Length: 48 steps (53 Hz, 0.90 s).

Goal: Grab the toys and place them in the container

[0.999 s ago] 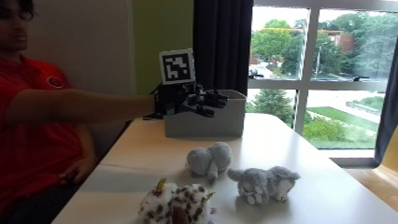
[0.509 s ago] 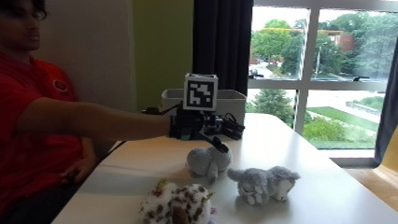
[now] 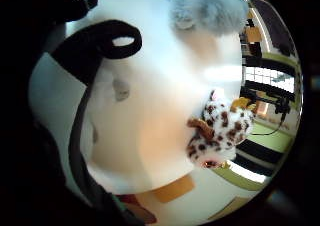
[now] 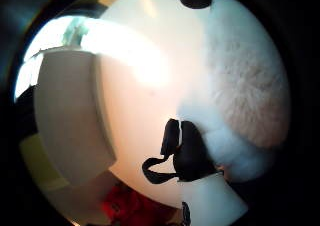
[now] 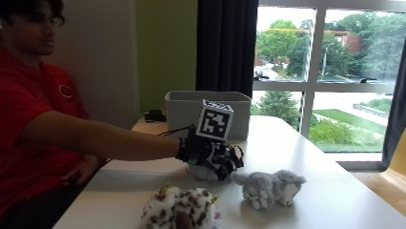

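Note:
My gloved right hand (image 5: 212, 153) sits on top of a pale plush toy (image 5: 202, 172) on the white table, its fingers curled down over it. That toy's pale fur (image 4: 245, 86) fills much of the thumb side palm view. A grey plush animal (image 5: 269, 187) stands just right of the hand and also shows as the grey plush animal (image 3: 207, 8) on the table. A brown-spotted plush toy (image 5: 181, 210) stands at the near edge, seen as the spotted toy (image 3: 220, 128) in the little finger side palm view. The grey container (image 5: 206, 112) stands behind the hand; the container (image 4: 70, 121) is on the table.
The person's bare left hand (image 5: 79, 174) rests at the table's left edge. A small dark object (image 5: 152, 116) lies left of the container. The table (image 5: 329, 157) runs right toward the window.
My hand has come from up by the container down and forward onto the pale plush toy. The other two toys have not moved.

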{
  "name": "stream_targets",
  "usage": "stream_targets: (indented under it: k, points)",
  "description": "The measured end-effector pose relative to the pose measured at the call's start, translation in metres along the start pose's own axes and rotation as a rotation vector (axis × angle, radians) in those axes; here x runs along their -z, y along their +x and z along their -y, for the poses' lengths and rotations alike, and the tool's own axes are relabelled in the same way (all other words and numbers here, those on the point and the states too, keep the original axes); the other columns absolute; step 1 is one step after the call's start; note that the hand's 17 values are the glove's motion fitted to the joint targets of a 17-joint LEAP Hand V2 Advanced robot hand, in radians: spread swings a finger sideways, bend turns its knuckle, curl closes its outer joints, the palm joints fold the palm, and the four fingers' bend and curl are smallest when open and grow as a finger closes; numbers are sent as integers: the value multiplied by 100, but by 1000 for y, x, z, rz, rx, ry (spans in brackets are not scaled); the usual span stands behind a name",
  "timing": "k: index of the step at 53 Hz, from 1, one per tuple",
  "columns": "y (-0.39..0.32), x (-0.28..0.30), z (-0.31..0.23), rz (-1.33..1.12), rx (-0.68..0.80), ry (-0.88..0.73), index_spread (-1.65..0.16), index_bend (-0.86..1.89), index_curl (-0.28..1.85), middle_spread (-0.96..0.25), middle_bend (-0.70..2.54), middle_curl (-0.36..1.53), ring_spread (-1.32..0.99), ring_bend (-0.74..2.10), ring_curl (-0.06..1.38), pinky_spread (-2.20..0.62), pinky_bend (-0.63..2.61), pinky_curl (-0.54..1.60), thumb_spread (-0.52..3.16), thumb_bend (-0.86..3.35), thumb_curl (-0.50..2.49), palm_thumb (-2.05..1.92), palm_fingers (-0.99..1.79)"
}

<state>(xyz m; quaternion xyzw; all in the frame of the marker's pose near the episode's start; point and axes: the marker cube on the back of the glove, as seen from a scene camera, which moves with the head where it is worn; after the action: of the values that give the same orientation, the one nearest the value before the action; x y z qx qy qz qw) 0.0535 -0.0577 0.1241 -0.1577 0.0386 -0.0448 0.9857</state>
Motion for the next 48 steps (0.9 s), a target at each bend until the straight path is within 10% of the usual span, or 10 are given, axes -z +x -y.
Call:
stream_targets:
  k: [29, 48]
  points:
    - [1, 10, 7, 2, -73, 460, -43, 39, 31, -38, 62, 49, -43, 110, 52, -44, 102, 38, 93, 12, 62, 56, 128]
    - [-15, 98, -18, -43, 22, 534, -39, 78, 58, -32, 92, 67, -38, 123, 57, -44, 100, 43, 63, 8, 81, 58, 122]
